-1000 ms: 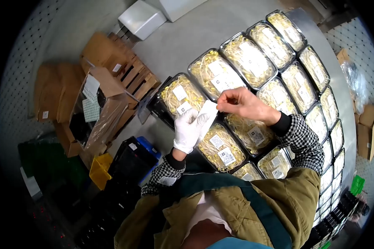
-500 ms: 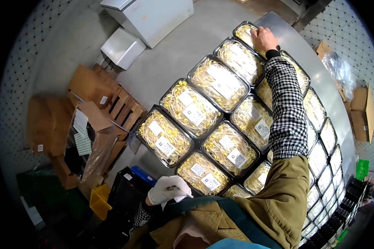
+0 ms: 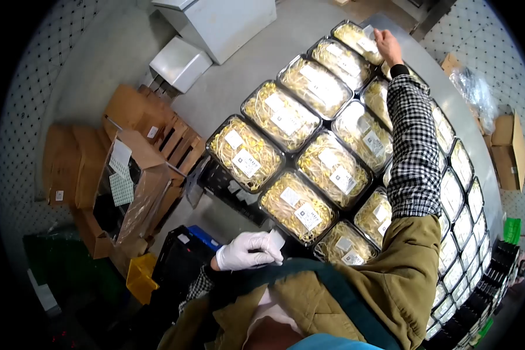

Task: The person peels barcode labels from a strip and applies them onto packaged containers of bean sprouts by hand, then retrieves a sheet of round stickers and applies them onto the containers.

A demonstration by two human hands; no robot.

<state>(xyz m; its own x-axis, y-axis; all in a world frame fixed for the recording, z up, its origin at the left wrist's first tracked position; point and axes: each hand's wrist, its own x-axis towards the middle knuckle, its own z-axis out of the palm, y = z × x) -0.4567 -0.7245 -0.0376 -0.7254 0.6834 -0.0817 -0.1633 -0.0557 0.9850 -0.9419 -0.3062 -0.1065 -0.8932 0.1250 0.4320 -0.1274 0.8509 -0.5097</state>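
Clear-lidded black trays of bean sprouts point(image 3: 281, 114) stand in rows before me, white labels on their lids. My right hand point(image 3: 389, 46), bare, is at the far end, fingers curled together over the inner corner of the farthest tray point(image 3: 357, 41). A pale sliver shows by its fingertips; I cannot make out what it is. My left hand point(image 3: 248, 252), in a white glove, is closed near my chest around a small white piece of paper point(image 3: 276, 239), beside the nearest left tray point(image 3: 297, 207).
A black crate point(image 3: 230, 189) shows under the near-left tray. Cardboard boxes point(image 3: 76, 166), a wooden pallet point(image 3: 181, 140) and a yellow bin point(image 3: 140, 279) lie to the left. A white cabinet point(image 3: 230, 26) stands beyond; an open carton point(image 3: 507, 151) is at right.
My right hand has shifted right and slightly up, off the farthest tray's middle. The trays sit higher in view, revealing the black crate. My left hand moved slightly right, its paper now showing more.
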